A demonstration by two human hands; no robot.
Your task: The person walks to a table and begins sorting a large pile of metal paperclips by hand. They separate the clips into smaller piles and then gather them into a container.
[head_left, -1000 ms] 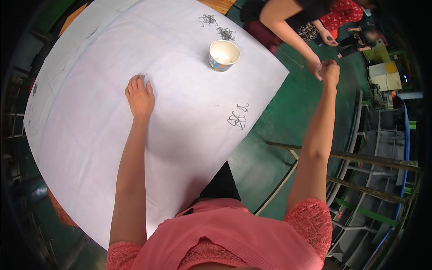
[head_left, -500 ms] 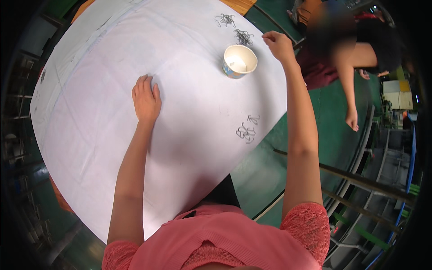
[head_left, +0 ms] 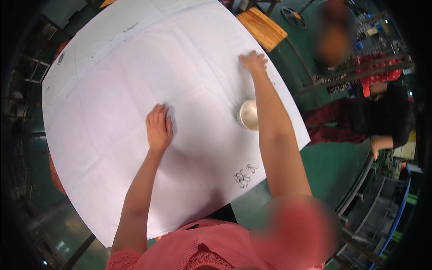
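Note:
My left hand (head_left: 159, 128) lies palm down on the white sheet covering the table (head_left: 112, 117), with its fingers stretched out and nothing visible in them. Farther off, my right hand (head_left: 254, 62) is at the sheet's far right edge. Its fingers are spread, and no held thing shows. A pale paper tub (head_left: 248, 115) stands upright beside my right forearm, which covers its right side. A small group of dark, curved wire-like pieces (head_left: 243, 176) lies by the near right edge. A little dark wire shows beyond the forearm; the rest is hidden.
A wooden board or stool top (head_left: 262, 29) sits beyond the far right edge. To the right, a person in a dark top and maroon trousers (head_left: 335, 119) is at the green floor (head_left: 333, 166). Metal rails (head_left: 380, 191) run along the right side.
My right hand has gone from raised beyond the tub, fingers drawn together, to spread at the sheet's far edge. The view has shifted; the forearm now hides where the wire piles showed.

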